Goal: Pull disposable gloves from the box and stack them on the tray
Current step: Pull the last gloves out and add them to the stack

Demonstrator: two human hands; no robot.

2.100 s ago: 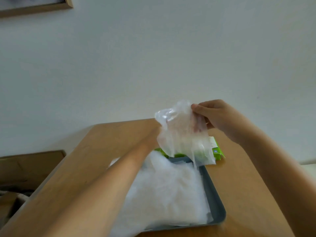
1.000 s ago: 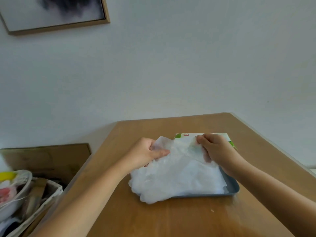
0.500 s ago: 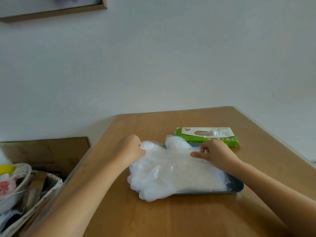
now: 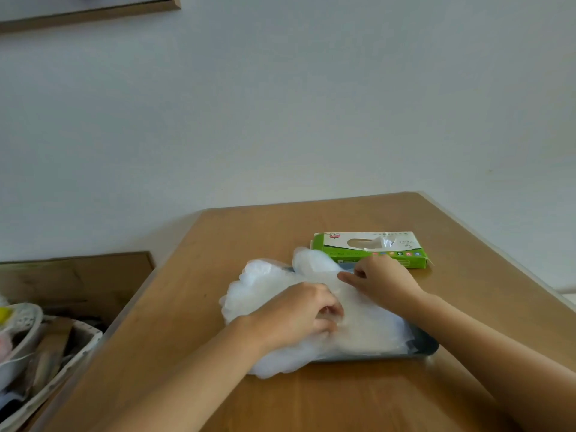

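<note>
Gloves heaped on the tray, spilling past its 9 o'clock rim, look feather-light, limp and slippery (best taken by a cuff edge). The left hand grips film mid-heap with curled fingers. The right hand, toward 1 o'clock, presses curled fingers down; whether it pinches is unclear.

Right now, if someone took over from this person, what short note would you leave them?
Left hand: fingers curled into the pile of clear plastic gloves. Right hand: touching the pile's far edge; grip unclear.
The pile lies on the grey rectangular tray, spilling past its left side. The green-and-white cardboard box sits behind the tray, one glove poking from its slot.
Done: many gloves stacked. To do: settle the top glove, pull more.
</note>
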